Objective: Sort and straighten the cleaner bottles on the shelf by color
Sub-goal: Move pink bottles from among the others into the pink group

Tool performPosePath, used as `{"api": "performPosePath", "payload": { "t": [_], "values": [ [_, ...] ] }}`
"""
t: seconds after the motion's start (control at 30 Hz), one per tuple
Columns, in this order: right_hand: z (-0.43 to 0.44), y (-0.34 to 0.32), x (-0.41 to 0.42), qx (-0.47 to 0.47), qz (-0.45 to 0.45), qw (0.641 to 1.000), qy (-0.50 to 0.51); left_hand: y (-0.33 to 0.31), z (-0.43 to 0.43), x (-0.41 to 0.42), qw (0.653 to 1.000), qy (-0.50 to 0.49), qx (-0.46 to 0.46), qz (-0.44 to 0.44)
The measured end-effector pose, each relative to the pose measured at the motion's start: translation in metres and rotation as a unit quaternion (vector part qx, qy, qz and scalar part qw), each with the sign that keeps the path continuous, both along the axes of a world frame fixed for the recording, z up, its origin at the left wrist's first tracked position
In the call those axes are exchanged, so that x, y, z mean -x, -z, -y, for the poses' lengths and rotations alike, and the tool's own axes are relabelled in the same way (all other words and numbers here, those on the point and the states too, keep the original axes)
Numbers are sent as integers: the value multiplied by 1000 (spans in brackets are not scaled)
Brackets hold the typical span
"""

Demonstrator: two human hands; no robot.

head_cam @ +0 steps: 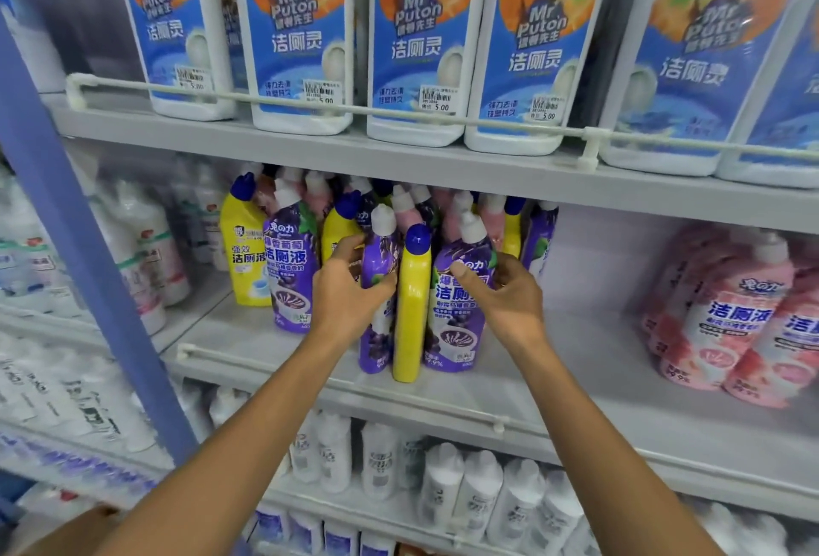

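Middle shelf (576, 334), mixed cluster left of centre. Left hand (343, 289): grip closed around the purple bottle (376, 351) at its upper body, thumb on the near side, fingers wrapped behind. That bottle stands upright at the near edge of the cluster, long axis vertical, white cap up, narrow side turned near. Touching it on the right is the yellow bottle (412, 311), also upright, blue cap up, edge-on so no label shows. Right hand (501, 294): grip on the shoulder of the second purple bottle (456, 334), thumb across the label, fingers curled round the right side. This one is upright, cap up, label facing near, just right of the yellow bottle. Behind them are more yellow, purple and pink bottles packed together, caps up. Pink bottles (727, 316) stand well apart at the right end. Upper shelf carries white bottles with blue labels (416, 45), labels facing near.
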State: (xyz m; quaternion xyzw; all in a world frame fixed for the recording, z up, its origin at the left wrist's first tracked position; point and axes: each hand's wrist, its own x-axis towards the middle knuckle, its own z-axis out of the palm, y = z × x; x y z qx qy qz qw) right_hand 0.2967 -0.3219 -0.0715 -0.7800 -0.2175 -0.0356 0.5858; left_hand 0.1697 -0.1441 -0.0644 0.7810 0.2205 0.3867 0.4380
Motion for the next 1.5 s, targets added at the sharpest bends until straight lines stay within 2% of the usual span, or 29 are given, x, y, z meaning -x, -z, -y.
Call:
{"api": "performPosePath", "payload": {
  "t": [0.2,0.43,0.73,0.97,1.5],
  "values": [
    [2,-1,19,-4,20,1000,4,-2,-16,1,999,38,-20,7],
    [-34,2,42,-38,37,998,29,-1,-48,21,997,64,16,27],
    [-92,4,65,-51,14,999,-2,-8,-88,56,998,22,48,40],
    [-127,11,71,-79,-14,996,-32,-7,-119,78,999,13,39,30],
    [-180,8,99,-62,29,996,-58,-2,-165,109,998,10,49,39]
  ]
}}
